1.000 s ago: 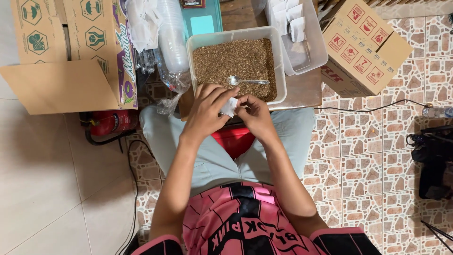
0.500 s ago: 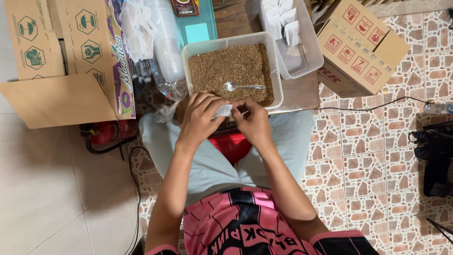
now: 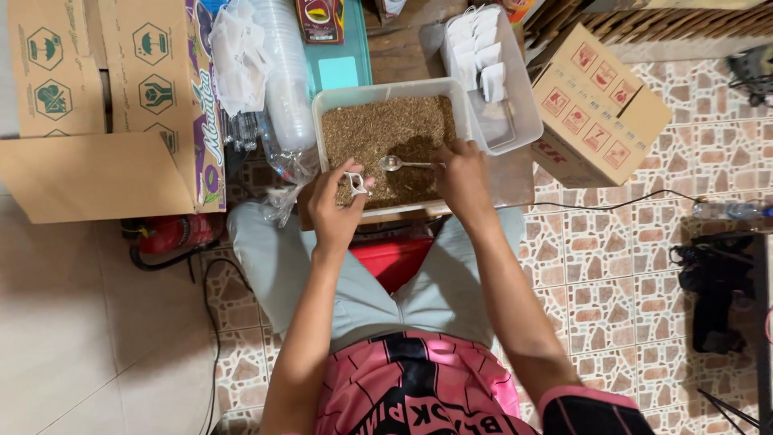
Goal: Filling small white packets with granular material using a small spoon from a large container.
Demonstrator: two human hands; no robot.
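We see the two hands apart now, where half a second ago they were pressed together low over the lap. The left hand (image 3: 336, 211) has its fingers closed on a small white sachet (image 3: 355, 184), held at the near edge of the clear tub (image 3: 320, 121) of brown granules (image 3: 386, 137). The right hand (image 3: 460, 173) has moved to the metal spoon (image 3: 403, 163) lying in the granules, and its fingers pinch the handle end. We judge the sachet is ready and scooping comes next. Just right of the tub stands a second clear container (image 3: 527, 113) with white sachets (image 3: 481, 48) upright in it. Open cardboard boxes (image 3: 105, 105) sit to the left.
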